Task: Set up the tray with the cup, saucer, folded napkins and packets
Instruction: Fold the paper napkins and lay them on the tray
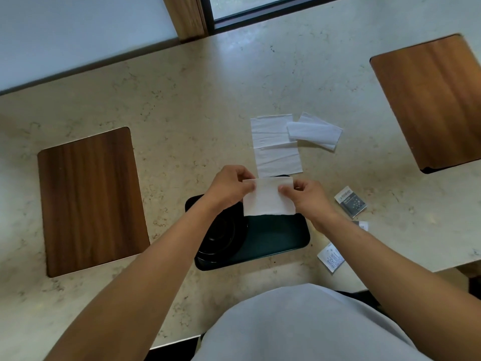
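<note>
Both the left hand [229, 186] and right hand [307, 198] pinch a napkin [268, 201] above the tray [281, 238]. Right of the tray, the print on the packets [351, 201] is unreadable.

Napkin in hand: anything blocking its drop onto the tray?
Nothing visible. Both hands, left hand and right hand, hold the napkin over the dark tray. The right part of the tray is bare; the dark dish occupies only its left end.

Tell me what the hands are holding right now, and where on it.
Both hands, left and right, pinch one white napkin by its upper edge, near each top corner.
</note>
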The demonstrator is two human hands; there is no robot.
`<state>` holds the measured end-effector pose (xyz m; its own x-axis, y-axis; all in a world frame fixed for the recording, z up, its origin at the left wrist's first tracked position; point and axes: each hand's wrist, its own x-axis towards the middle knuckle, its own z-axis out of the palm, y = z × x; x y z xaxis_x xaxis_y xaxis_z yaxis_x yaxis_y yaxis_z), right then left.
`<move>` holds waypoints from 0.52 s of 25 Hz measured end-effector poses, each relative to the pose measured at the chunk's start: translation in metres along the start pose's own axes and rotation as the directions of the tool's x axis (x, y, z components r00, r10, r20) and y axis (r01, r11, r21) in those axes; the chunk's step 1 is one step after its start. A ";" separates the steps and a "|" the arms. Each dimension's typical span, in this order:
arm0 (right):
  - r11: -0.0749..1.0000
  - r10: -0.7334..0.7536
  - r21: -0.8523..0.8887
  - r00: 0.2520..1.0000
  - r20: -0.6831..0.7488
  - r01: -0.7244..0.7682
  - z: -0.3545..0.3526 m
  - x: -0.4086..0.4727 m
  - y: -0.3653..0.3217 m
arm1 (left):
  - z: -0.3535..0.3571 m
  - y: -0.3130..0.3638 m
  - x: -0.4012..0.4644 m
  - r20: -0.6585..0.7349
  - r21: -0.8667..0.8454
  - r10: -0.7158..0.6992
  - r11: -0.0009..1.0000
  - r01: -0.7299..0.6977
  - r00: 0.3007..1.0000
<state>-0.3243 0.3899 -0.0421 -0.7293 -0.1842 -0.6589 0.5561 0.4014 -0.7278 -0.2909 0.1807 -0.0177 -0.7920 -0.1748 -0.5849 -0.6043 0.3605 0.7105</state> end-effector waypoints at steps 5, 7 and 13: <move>0.964 -0.099 -0.256 0.989 -0.107 0.069 0.003 0.003 0.007 | 0.006 -0.003 0.012 0.037 0.280 0.053 0.958 -0.061 0.998; 0.913 -0.165 -0.394 0.977 -0.134 0.100 0.006 0.005 0.007 | 0.008 -0.005 0.015 0.061 0.393 0.072 0.915 -0.091 0.995; 0.760 -0.248 -0.638 0.963 -0.108 0.125 0.011 0.007 0.006 | 0.010 -0.005 0.016 0.113 0.562 0.094 0.815 -0.142 0.989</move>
<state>-0.3222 0.3813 -0.0532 -0.8832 -0.1802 -0.4330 0.0777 0.8543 -0.5140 -0.2999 0.1852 -0.0350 -0.8306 -0.0349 -0.5557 -0.3308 0.8338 0.4420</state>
